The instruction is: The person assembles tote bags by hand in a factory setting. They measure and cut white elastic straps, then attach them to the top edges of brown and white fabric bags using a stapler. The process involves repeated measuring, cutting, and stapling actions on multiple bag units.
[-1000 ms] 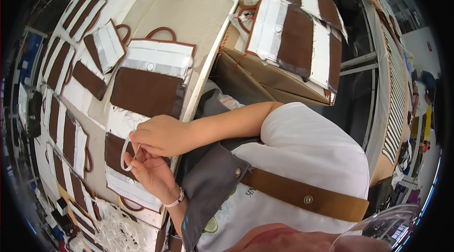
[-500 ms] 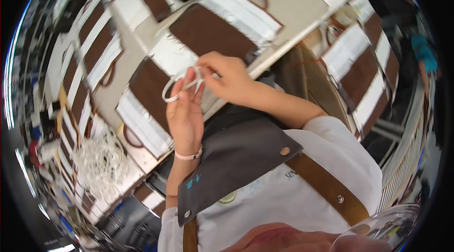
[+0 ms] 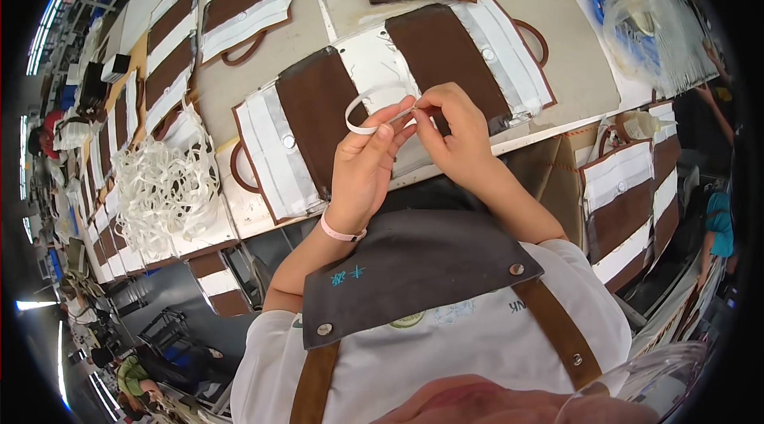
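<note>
Cream surface (image 3: 294,58) carries a brown-and-white panel (image 3: 374,62), laid flat, prob. so its full length stays reachable. White strip (image 3: 351,115) is held over the panel's near-middle, looped left: left hand's (image 3: 362,165) fingers pinch it, right hand's (image 3: 459,136) pinch its end, likely for steady control. Strip pile (image 3: 167,185) sits far left w/in view, prob. to keep it off the panel.

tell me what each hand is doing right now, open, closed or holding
Left hand: closed, holding a looped white strip.
Right hand: closed, fingertips pinching the same strip.
</note>
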Demonstrator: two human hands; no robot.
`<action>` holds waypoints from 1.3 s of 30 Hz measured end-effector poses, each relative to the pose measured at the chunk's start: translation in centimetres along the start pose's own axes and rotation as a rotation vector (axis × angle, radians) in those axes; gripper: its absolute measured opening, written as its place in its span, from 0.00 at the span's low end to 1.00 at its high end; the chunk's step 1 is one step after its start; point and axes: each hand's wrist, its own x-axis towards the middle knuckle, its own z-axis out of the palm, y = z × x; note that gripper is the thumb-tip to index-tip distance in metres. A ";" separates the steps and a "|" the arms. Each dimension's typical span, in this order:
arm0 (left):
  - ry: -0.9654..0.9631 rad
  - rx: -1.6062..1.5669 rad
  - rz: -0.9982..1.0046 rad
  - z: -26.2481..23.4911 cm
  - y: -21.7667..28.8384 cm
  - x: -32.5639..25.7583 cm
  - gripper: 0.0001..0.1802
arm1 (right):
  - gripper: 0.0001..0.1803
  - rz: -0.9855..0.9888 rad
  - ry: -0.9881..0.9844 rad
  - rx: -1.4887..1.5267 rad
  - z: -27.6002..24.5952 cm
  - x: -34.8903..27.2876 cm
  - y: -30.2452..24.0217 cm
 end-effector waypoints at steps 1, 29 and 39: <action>-0.021 0.005 0.004 -0.1 0.1 -0.1 0.18 | 0.10 -0.029 0.005 -0.043 0.2 -0.1 0.0; -0.013 -0.675 -0.033 -5.0 4.8 -1.5 0.17 | 0.03 0.735 0.032 1.281 -3.2 1.9 4.8; 0.020 -0.557 0.080 -7.0 6.4 -1.6 0.18 | 0.03 0.704 0.230 1.739 -5.5 2.8 6.7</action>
